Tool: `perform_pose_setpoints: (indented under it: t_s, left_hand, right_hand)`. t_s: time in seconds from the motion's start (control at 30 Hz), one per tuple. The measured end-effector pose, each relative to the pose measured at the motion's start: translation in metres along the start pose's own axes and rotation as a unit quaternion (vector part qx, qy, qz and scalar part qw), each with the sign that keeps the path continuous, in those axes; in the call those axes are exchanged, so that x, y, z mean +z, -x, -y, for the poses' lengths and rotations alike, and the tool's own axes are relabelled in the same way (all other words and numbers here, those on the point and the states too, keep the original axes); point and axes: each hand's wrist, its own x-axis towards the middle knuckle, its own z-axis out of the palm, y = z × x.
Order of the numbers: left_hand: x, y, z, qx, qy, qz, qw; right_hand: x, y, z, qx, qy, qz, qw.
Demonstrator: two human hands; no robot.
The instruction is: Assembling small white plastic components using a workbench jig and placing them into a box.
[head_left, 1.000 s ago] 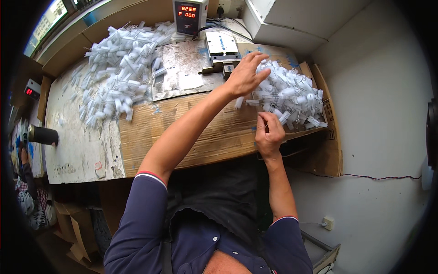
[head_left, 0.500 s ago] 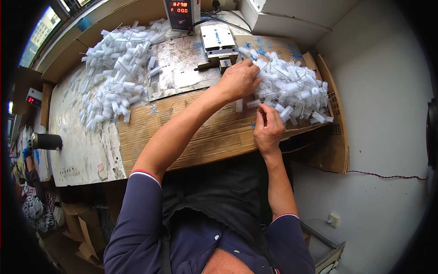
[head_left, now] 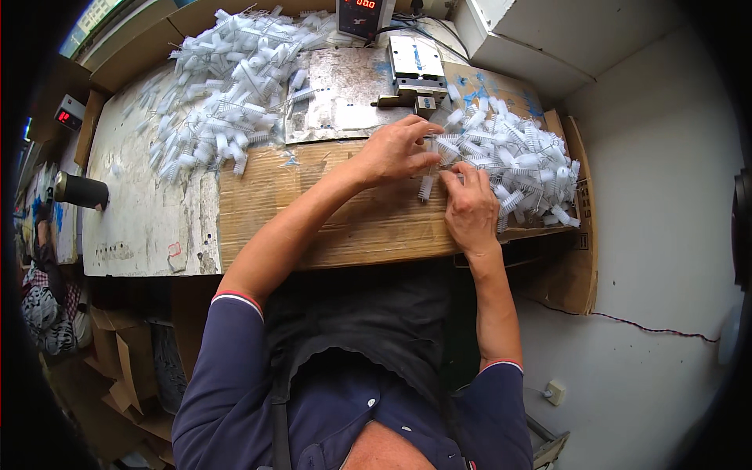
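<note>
Small white bristle brushes with twisted wire stems lie in a pile [head_left: 521, 157] on the right. At the pile's left edge is my left hand [head_left: 392, 153], its fingers curved, with a gap between thumb and forefinger. Close beside it, my right hand [head_left: 474, 205] has thumb and fingers pinched together; what they grip, if anything, is too small to make out. One loose brush [head_left: 425, 188] lies on the cardboard between my hands. Just beyond my left hand stands a metal fixture [head_left: 417, 66] with a small block at its front.
Another heap of white brushes [head_left: 235, 86] covers the back left. A metal plate [head_left: 337, 90] lies beside cardboard sheeting [head_left: 313, 219]. A box with a red display [head_left: 364, 16] stands at the back. A black cylinder [head_left: 82, 191] is far left; a cardboard wall [head_left: 583, 258] bounds the right.
My left hand has drawn back from the fixture toward me, and its thumb and forefinger now show apart. My right hand has come up beside it. The view has shifted slightly.
</note>
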Motion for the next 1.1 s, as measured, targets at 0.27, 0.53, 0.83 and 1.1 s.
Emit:
perform_pose_setpoints:
  t_s: [0.27, 0.53, 0.83, 1.1]
  left_hand:
    - [-0.018, 0.021, 0.028, -0.106, 0.119, -0.084, 0.984]
    - [-0.033, 0.033, 0.031, 0.089, -0.122, -0.099, 0.984]
    - [-0.034, 0.036, 0.032, 0.112, -0.171, -0.085, 0.975]
    - [-0.042, 0.029, 0.039, -0.003, -0.091, -0.209, 0.974]
  right_hand:
    - [0.008, -0.021, 0.018, -0.058, 0.027, 0.014, 0.998]
    - [0.022, -0.045, 0.008, -0.162, -0.004, 0.061, 0.985]
    - [0.033, -0.051, 0.026, 0.115, -0.124, -0.022, 0.985]
    - [0.054, -0.093, 0.039, 0.174, -0.015, 0.041, 0.984]
